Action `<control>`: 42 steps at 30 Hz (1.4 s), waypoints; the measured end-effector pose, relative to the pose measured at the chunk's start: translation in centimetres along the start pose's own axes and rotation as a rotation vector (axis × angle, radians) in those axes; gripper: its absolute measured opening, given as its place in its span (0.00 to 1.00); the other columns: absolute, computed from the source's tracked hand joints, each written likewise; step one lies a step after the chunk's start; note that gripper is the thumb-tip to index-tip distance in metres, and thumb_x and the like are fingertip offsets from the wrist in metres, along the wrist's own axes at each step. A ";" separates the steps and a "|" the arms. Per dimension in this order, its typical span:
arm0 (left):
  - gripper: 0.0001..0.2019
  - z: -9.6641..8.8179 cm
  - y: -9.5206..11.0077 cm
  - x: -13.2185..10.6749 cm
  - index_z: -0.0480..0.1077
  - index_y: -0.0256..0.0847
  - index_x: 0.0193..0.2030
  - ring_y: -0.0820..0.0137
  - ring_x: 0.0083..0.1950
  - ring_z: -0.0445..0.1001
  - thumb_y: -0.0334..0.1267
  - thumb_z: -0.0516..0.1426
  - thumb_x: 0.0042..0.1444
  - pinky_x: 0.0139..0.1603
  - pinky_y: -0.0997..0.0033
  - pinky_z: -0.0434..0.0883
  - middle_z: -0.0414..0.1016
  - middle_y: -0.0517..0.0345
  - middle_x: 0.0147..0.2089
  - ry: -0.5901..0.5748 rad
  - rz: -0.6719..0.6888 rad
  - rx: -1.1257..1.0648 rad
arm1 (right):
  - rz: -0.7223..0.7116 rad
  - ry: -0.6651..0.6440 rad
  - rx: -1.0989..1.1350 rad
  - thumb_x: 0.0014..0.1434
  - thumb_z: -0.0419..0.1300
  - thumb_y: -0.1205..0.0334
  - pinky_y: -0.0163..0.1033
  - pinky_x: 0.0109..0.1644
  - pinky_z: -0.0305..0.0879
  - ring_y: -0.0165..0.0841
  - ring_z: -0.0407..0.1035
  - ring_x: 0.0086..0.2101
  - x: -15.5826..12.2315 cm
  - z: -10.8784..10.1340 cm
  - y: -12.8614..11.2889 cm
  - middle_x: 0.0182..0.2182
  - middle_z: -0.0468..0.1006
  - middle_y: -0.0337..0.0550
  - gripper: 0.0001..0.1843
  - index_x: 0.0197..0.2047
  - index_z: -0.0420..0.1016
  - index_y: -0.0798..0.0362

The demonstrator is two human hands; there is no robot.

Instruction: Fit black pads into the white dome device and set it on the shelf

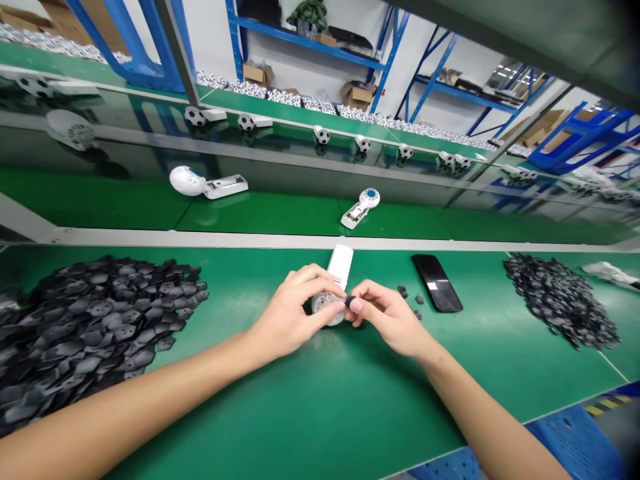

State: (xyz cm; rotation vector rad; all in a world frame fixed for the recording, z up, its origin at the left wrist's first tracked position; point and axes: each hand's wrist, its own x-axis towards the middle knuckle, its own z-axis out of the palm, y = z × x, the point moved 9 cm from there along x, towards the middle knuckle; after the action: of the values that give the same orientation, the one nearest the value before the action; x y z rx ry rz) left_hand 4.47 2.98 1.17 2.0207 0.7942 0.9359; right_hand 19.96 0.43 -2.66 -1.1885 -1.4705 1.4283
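The left hand (295, 310) grips a white fan (334, 287) on the green table (325, 400), its round head under the fingers. The right hand (385, 317) pinches a small black piece (350, 301) against that head. The piece looks not yet seated, so this fan seems unfinished. A few loose pieces (410, 300) and a phone (437, 282) lie just right. No bins show: black pieces sit in open heaps, a left pile (85, 333) and a right pile (560, 297). Beyond, two fans (207, 183) lie on the belt (280, 213).

Factory assembly line: conveyor belt (280, 215), parts piles (85, 327), blue racking (310, 41).
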 end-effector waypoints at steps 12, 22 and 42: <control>0.03 0.1 1.2 -0.5 0.78 0.45 0.45 0.65 0.48 0.77 0.36 0.61 0.69 0.51 0.60 0.61 0.81 0.60 0.45 0.075 0.034 0.078 | -0.046 0.072 -0.137 0.71 0.64 0.46 0.41 0.43 0.75 0.35 0.75 0.35 -0.3 -0.3 -0.6 0.34 0.81 0.42 0.15 0.40 0.77 0.50; 0.20 1.1 -0.1 -0.3 0.72 0.46 0.61 0.55 0.57 0.71 0.53 0.58 0.69 0.55 0.54 0.66 0.73 0.47 0.58 -0.052 0.014 0.297 | -0.070 0.110 -0.188 0.71 0.63 0.46 0.42 0.43 0.74 0.36 0.74 0.35 -0.4 -1.0 -0.9 0.34 0.80 0.41 0.15 0.41 0.77 0.49; 0.32 2.2 -4.9 -0.4 0.54 0.49 0.59 0.68 0.40 0.77 0.41 0.70 0.56 0.37 0.70 0.74 0.74 0.60 0.44 -0.168 -0.314 -0.424 | 0.053 0.112 -0.070 0.63 0.71 0.45 0.41 0.42 0.76 0.36 0.78 0.36 0.0 0.1 0.8 0.34 0.83 0.42 0.16 0.36 0.80 0.50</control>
State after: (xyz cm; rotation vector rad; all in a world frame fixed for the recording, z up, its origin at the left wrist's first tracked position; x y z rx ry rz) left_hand 4.99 4.38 -4.02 1.5307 0.7229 0.6760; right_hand 19.96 0.39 -3.50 -1.3380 -1.4314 1.3327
